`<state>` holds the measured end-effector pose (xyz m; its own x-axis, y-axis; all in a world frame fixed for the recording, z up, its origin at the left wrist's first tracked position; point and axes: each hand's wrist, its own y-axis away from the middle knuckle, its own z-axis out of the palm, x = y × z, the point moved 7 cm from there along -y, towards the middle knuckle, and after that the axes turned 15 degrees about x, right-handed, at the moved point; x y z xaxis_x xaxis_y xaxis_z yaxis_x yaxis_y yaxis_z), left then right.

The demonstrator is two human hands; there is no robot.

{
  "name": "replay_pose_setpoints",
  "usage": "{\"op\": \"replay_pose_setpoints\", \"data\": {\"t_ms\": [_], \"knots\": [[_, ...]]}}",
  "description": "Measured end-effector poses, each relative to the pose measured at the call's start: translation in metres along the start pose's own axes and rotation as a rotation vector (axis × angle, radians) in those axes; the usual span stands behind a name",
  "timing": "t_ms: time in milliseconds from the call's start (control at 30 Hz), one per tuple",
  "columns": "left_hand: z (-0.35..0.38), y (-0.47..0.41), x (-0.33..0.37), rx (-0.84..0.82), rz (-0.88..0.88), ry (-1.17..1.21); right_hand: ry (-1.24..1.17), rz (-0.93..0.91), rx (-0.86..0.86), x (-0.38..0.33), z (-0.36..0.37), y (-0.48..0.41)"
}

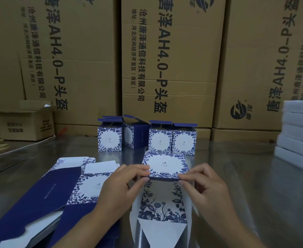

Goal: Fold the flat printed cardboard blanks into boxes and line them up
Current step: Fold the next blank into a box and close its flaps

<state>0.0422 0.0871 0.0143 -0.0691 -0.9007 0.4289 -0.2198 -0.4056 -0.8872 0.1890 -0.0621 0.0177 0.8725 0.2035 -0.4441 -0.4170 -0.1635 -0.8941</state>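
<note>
Left hand (122, 187) and right hand (208, 187) pinch the blank (165, 165) at its crease — the person should press both ends evenly, keeping walls square.

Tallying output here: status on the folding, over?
Left hand, right hand pinching edge of half-folded blank. Four folded boxes in row behind. Flat blanks stacked left, nothing blocking.

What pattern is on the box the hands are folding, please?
The box has blue flowers framing a white panel; head view.
</note>
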Motion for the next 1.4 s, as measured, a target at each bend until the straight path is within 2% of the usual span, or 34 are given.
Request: {"op": "replay_pose_setpoints", "data": {"t_ms": [300,433,867,1233,1400], "knots": [[0.005,0.006,0.016,-0.081,0.076,-0.003,0.108,-0.097,-0.041,-0.013,0.003,0.003],[0.005,0.004,0.025,-0.035,0.079,-0.029,0.193,-0.165,-0.005,-0.022,0.005,0.002],[0.006,0.005,0.032,0.042,0.061,-0.015,0.069,-0.058,-0.001,-0.024,0.019,0.004],[0.008,0.002,0.025,0.020,0.064,-0.038,0.146,-0.093,-0.026,-0.019,0.024,0.003],[0.000,-0.001,0.011,0.063,0.047,-0.038,0.136,-0.057,-0.026,0.000,0.011,-0.005]]}}
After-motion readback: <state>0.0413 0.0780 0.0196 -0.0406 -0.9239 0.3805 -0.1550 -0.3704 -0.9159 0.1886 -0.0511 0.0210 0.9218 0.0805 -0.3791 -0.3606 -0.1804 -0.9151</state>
